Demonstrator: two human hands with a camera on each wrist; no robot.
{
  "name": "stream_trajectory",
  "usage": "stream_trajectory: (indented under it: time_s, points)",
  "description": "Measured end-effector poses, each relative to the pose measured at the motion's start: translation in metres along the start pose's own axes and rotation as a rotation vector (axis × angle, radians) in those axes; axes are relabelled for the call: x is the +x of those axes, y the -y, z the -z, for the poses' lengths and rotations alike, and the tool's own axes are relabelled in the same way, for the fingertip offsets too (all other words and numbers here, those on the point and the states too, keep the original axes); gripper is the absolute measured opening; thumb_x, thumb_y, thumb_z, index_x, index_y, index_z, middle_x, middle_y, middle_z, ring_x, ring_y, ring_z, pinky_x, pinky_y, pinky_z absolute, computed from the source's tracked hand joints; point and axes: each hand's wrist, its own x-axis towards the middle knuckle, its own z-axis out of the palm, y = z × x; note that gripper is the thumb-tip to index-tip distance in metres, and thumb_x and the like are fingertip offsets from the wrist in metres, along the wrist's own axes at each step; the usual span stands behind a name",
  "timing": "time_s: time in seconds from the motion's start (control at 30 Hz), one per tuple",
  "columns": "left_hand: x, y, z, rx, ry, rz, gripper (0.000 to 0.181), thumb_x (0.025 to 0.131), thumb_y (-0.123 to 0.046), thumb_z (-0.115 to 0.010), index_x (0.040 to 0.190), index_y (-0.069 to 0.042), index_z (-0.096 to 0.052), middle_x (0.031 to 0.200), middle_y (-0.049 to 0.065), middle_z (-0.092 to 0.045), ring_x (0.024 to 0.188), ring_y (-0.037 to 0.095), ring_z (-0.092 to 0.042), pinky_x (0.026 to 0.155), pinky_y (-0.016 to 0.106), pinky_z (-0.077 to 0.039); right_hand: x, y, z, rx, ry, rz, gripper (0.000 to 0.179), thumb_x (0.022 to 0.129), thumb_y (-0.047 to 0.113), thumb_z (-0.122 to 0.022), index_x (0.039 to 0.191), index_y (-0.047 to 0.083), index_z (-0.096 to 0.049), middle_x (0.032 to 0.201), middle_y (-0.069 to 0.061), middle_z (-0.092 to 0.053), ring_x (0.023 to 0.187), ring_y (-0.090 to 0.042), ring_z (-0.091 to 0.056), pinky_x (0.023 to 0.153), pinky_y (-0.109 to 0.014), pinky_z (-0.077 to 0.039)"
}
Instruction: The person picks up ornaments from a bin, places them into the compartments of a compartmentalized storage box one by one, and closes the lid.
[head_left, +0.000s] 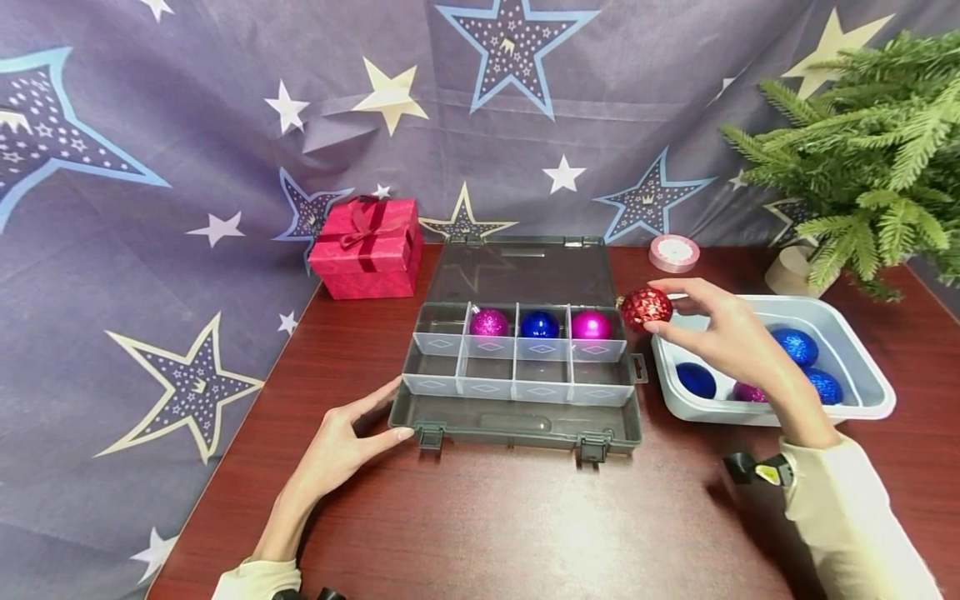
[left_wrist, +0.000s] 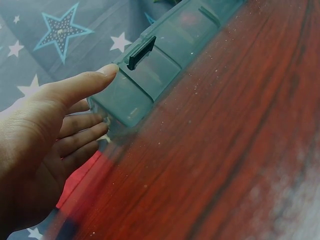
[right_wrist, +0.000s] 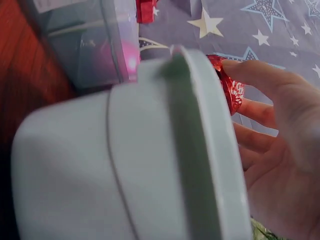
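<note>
Pinched between the thumb and fingers of my right hand (head_left: 723,329) is a red glittery Christmas ball (head_left: 647,309), held up between the box and the tub. In the right wrist view the same red ball (right_wrist: 232,87) shows partly behind the tub's rim. A grey see-through compartment box (head_left: 517,433) lies with its lid (head_left: 525,271) laid back. Its rear row holds a pink glitter ball (head_left: 489,322), a blue ball (head_left: 540,325) and a shiny pink ball (head_left: 591,326). My left hand (head_left: 337,442) rests at the box's front left corner, fingers fairly straight, thumb on the edge (left_wrist: 107,70).
A pale plastic tub (head_left: 862,358) at the right holds several blue and pink balls. Behind it stands a small green fir tree (head_left: 885,158) on a wooden base. A pink ribbon roll (head_left: 674,252) lies at the back. A red gift box (head_left: 367,250) sits back left.
</note>
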Motion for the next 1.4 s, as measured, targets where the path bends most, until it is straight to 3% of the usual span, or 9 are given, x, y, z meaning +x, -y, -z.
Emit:
stream_trajectory:
  time_s: [0.17,0.23,0.4,0.6,0.83,1.4]
  points:
    - [0.0,0.0,0.0,-0.011,0.001,0.005,0.07,0.086,-0.026,-0.088,0.149,-0.032,-0.058,0.135,-0.004,-0.067,0.13,0.013,-0.058,0.107,0.019,-0.041,0.01,0.007,-0.012,-0.005,0.027,0.023,0.048,0.091,0.01,-0.081,0.135,0.003,-0.065,0.129,-0.017,-0.067,0.109,-0.038,-0.069,0.093,-0.008,-0.041]
    - [0.0,0.0,-0.001,-0.014,0.001,0.005,0.069,0.086,-0.026,-0.088,0.149,-0.032,-0.058,0.136,-0.004,-0.067,0.13,0.013,-0.058,0.107,0.019,-0.041,0.014,0.009,-0.017,-0.004,0.038,0.025,0.048,0.091,0.011,-0.081,0.135,0.003,-0.065,0.128,-0.016,-0.068,0.108,-0.036,-0.069,0.094,-0.015,-0.047]
    - [0.0,0.001,0.0,-0.01,0.0,0.002,0.069,0.087,-0.026,-0.088,0.149,-0.032,-0.058,0.137,-0.004,-0.067,0.131,0.013,-0.057,0.107,0.019,-0.04,0.025,0.016,-0.03,0.023,0.055,0.028,0.047,0.091,0.013,-0.082,0.134,0.003,-0.066,0.123,-0.012,-0.069,0.107,-0.029,-0.069,0.089,-0.028,-0.054]
    - [0.001,0.0,0.0,0.002,-0.002,-0.002,0.07,0.086,-0.027,-0.088,0.149,-0.031,-0.058,0.136,-0.007,-0.066,0.131,0.013,-0.057,0.107,0.019,-0.04,0.037,0.025,-0.043,0.069,0.077,0.051,0.047,0.09,0.01,-0.083,0.133,0.003,-0.067,0.12,-0.012,-0.069,0.104,-0.028,-0.069,0.084,-0.033,-0.056]
    - [0.001,0.001,0.0,0.009,-0.001,-0.004,0.07,0.086,-0.027,-0.088,0.149,-0.032,-0.058,0.136,-0.008,-0.067,0.131,0.013,-0.057,0.107,0.018,-0.04,0.051,0.032,-0.057,0.122,0.111,0.065,0.047,0.09,0.011,-0.083,0.133,0.003,-0.066,0.122,-0.013,-0.069,0.107,-0.03,-0.069,0.095,-0.05,-0.055]
    - [0.0,0.002,0.0,-0.006,0.0,-0.013,0.07,0.086,-0.026,-0.088,0.149,-0.031,-0.058,0.133,-0.005,-0.069,0.129,0.014,-0.059,0.107,0.019,-0.041,0.077,0.052,-0.083,0.166,0.181,0.104,0.049,0.089,0.011,-0.083,0.134,0.003,-0.065,0.126,-0.014,-0.067,0.107,-0.03,-0.069,0.098,-0.049,-0.054]
